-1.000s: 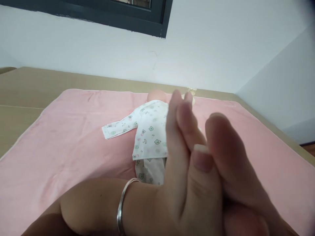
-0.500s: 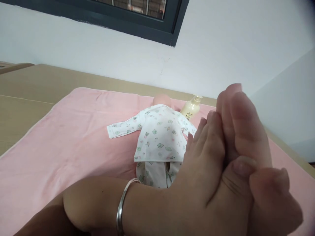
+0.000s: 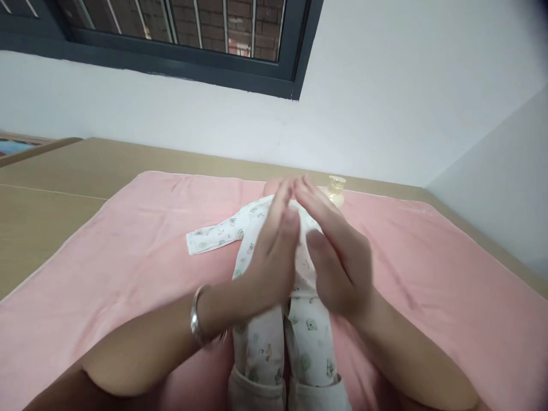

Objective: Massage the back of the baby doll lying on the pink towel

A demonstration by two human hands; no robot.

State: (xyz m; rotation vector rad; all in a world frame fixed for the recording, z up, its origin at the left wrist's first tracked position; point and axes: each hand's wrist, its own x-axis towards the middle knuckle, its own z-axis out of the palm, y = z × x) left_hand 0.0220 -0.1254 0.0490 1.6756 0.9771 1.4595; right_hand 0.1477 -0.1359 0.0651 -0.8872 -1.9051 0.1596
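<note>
My left hand (image 3: 272, 260), with a silver bangle (image 3: 196, 317) at the wrist, is raised over a baby doll. Its fingers are stretched out and hold nothing. Opposite it, my right hand (image 3: 342, 262) also has straight fingers. The palms face each other with a gap between them, and the fingertips meet or nearly meet. Beneath lies the doll in a white printed top (image 3: 252, 220) and matching trousers (image 3: 308, 342), its legs toward me. My hands hide most of its head and chest. A cream pump bottle (image 3: 336, 191) stands beyond my right hand, partly covered.
A pink blanket (image 3: 149, 245) is spread under the doll on a wooden surface (image 3: 124, 154). Behind it rise a white wall (image 3: 363, 103) and a dark-framed window (image 3: 274, 74) with bars. A wooden edge (image 3: 51, 147) shows at the far left.
My hands were pressed together close to the camera at the right. They have moved left and away, over the doll, and the palms have parted. More of the doll's legs shows.
</note>
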